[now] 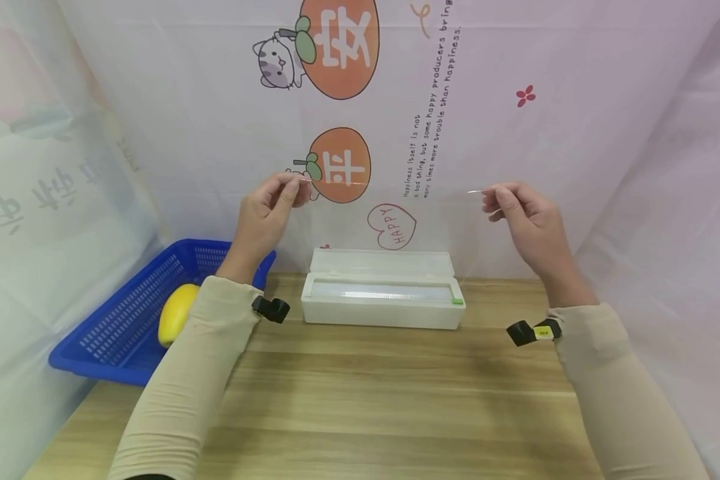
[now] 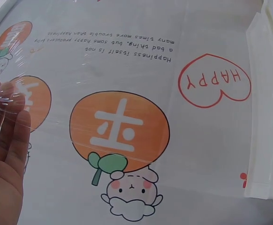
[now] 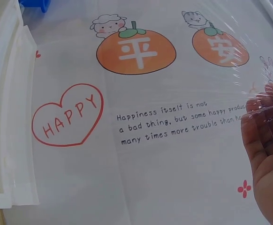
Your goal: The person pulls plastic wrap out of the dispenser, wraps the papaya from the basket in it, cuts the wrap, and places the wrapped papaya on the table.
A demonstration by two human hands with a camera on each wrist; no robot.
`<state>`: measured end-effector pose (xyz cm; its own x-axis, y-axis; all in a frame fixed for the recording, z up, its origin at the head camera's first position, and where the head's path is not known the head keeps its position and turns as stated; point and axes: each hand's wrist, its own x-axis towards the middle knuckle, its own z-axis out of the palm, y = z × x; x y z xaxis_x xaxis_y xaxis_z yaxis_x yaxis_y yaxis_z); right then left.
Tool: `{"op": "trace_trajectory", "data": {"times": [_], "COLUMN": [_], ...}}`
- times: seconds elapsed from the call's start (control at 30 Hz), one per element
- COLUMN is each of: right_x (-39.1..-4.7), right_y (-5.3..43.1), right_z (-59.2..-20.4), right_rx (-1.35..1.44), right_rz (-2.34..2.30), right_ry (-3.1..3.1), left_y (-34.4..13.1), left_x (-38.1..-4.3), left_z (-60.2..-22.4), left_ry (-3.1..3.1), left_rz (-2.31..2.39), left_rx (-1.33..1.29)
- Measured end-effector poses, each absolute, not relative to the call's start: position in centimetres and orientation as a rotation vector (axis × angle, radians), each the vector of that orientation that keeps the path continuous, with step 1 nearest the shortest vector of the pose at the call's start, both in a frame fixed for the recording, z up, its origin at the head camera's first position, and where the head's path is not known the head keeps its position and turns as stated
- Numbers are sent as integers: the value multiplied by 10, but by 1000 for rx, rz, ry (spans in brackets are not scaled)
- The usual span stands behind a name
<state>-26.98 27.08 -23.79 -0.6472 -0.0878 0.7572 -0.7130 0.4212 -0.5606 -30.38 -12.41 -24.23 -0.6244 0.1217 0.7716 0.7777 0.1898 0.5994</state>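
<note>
A sheet of clear cling film (image 3: 230,56) stretches between the two raised hands, showing mainly by its glints and creases. My left hand (image 1: 269,210) pinches one end between thumb and fingers. At the other end, my right hand (image 1: 527,217) pinches the film the same way. Below and between the hands stands a white cling film dispenser box (image 1: 381,315), its lid (image 1: 381,263) tipped back against the wall side. A shiny roll (image 1: 384,292) lies inside it, and a small green piece (image 1: 457,301) sits at its right end.
A blue plastic basket (image 1: 120,280) stands at the left, partly behind the left forearm, with a yellow fruit-like object (image 1: 177,313) inside. The wooden table (image 1: 360,407) is bounded by printed white sheeting (image 1: 468,87) at the back and both sides.
</note>
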Motion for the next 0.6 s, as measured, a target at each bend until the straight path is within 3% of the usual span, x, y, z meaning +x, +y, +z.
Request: {"op": "trace_trajectory", "data": {"times": [0.6], "right_x": [-265], "right_y": [271], "right_z": [-228], "right_rx": [700], "right_rz": [1165], "right_ry": [-1984], "left_y": [-126], "left_x": [-295], "left_z": [-232], "left_ry": [-1824], "left_rz": [-1444], "left_rx": [-919]}}
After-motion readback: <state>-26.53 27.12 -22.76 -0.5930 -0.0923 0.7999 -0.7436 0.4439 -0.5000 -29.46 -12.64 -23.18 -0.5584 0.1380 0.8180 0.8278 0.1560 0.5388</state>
